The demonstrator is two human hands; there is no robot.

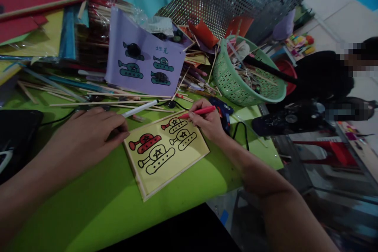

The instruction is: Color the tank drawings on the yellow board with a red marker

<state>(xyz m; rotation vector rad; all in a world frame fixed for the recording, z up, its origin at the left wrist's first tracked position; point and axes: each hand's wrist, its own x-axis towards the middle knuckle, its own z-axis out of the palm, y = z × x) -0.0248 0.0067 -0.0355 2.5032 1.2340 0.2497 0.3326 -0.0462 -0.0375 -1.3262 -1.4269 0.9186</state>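
Observation:
My right hand (206,120) grips a red marker (205,111), its tip at the upper right tank drawing, whose barrel is partly red. The yellow board (180,165) has a thin wooden frame and several black-outlined tanks with stars; the left one is coloured red. At the board's upper left corner is my left hand (103,130), fingers curled in with thumb and forefinger close together. Whatever they hold, if anything, is hidden. A white marker (141,108) extends from behind that hand; I cannot tell whether it is held. Behind the board, a purple sheet (144,76) bears green tanks with dark stones.
A green basket (236,86) of sticks and scraps stands right of the purple sheet. Wooden sticks (73,102) litter the green table (97,208). A dark device (19,138) lies at the left edge. Beyond the table at right is another person (325,75) in dark clothes.

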